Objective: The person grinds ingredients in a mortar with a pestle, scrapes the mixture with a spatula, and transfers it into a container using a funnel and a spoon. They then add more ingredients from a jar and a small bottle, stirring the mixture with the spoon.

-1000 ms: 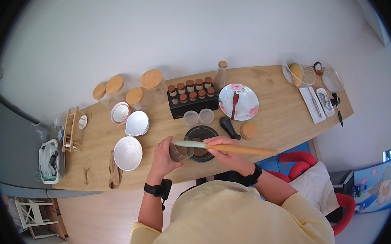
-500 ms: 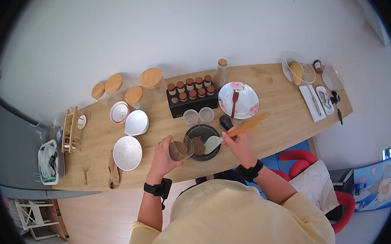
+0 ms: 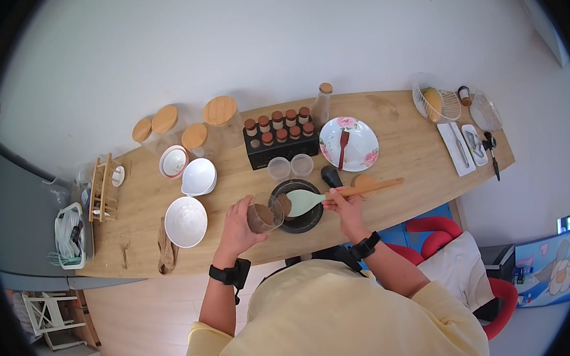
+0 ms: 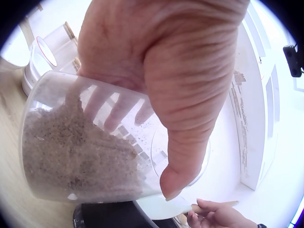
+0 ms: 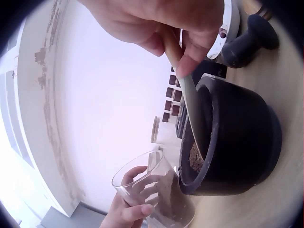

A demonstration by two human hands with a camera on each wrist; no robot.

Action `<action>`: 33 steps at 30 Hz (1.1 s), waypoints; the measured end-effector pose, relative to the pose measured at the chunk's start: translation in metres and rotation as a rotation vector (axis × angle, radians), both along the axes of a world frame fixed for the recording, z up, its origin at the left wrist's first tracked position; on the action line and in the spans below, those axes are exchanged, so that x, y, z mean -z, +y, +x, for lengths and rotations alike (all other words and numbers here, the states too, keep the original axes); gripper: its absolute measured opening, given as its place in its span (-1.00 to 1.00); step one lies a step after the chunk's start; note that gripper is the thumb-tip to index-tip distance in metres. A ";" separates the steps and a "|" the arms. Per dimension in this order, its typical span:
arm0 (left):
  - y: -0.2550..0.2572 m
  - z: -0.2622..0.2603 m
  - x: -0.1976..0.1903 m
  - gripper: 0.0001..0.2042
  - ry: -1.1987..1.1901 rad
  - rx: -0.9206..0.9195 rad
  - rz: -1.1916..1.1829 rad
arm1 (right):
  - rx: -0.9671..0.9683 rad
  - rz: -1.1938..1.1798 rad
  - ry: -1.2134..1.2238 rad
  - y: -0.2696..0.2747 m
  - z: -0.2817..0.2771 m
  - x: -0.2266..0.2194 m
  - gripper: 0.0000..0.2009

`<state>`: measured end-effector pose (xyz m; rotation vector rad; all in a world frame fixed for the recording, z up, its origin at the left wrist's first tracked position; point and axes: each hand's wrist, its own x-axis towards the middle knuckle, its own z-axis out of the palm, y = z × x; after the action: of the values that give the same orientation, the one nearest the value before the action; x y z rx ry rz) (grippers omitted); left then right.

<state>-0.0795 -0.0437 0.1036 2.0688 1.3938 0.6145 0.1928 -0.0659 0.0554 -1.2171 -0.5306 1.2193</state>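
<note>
My left hand (image 3: 236, 230) grips a clear glass jar (image 3: 265, 213) partly filled with brown ground powder (image 4: 76, 147); the jar is tilted beside the black mortar (image 3: 309, 223). In my right hand (image 3: 346, 212) is a spatula, pinched at its wooden handle (image 3: 380, 186). The spatula's pale green head (image 3: 303, 203) lies inside the mortar's mouth, against brown powder (image 5: 195, 157). In the left wrist view the thumb and fingers wrap the glass. The right wrist view shows the jar's open rim (image 5: 137, 167) left of the mortar.
Behind the mortar stand two small clear cups (image 3: 279, 168) and a black spice rack (image 3: 283, 150). A dark pestle (image 3: 330, 176) and a floral plate (image 3: 360, 152) are right of these. White bowls (image 3: 186, 222) stand left; a red chair (image 3: 441, 227) is at the front right.
The spatula, earlier above the jar, has moved right and down into the mortar; since the last frame its head has shifted left toward the jar side. The left hand has stayed nearly still with the jar.
</note>
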 end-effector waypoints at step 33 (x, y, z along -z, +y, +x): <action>-0.002 -0.003 0.009 -0.11 -0.066 -0.025 -0.005 | -0.261 0.448 -0.209 -0.012 0.007 -0.080 -0.88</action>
<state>-0.0821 -0.0460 0.0944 2.0114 1.3846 0.6834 0.2002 -0.0783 0.1354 -0.9113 -1.0832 1.1118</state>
